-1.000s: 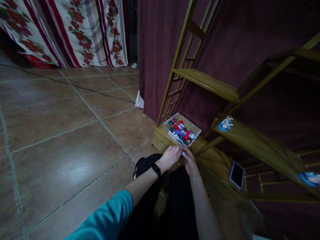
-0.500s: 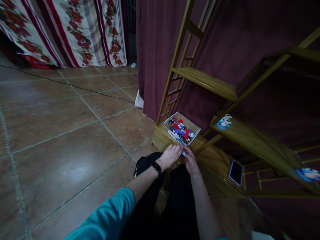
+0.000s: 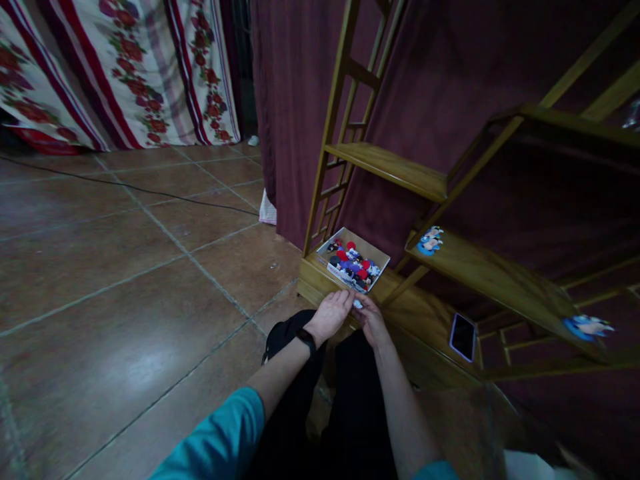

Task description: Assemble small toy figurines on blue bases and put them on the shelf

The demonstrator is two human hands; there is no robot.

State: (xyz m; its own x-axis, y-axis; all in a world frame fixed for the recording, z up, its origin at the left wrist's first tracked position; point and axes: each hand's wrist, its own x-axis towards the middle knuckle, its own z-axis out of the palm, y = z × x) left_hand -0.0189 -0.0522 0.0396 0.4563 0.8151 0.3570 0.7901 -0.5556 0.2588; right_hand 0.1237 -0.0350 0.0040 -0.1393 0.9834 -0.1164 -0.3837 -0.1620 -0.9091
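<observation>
Just in front of the open box, over my knees, both hands meet around a small white piece (image 3: 357, 304), too small and too covered to name. My right hand (image 3: 373, 321) pinches it between thumb and fingers. From the other side, the curled fingers of my left hand (image 3: 332, 313) close on it and hide part of it. Beyond my fingertips, the shallow open cardboard box (image 3: 377, 255) holds several small toy figures (image 3: 361, 268) in red, purple, black and white, jumbled together.
The box sits on the low wooden base (image 3: 311, 273) of a shelf unit. A phone (image 3: 463, 337) lies on the base to the right. Two blue-based figurines, one nearer (image 3: 430, 241) and one farther right (image 3: 588, 327), stand on a shelf board (image 3: 500, 280). A dark cable (image 3: 185, 198) crosses the tiled floor.
My view has swung slightly to the right, so the shelf and box appear further left. My hands stay together on the small white piece.
</observation>
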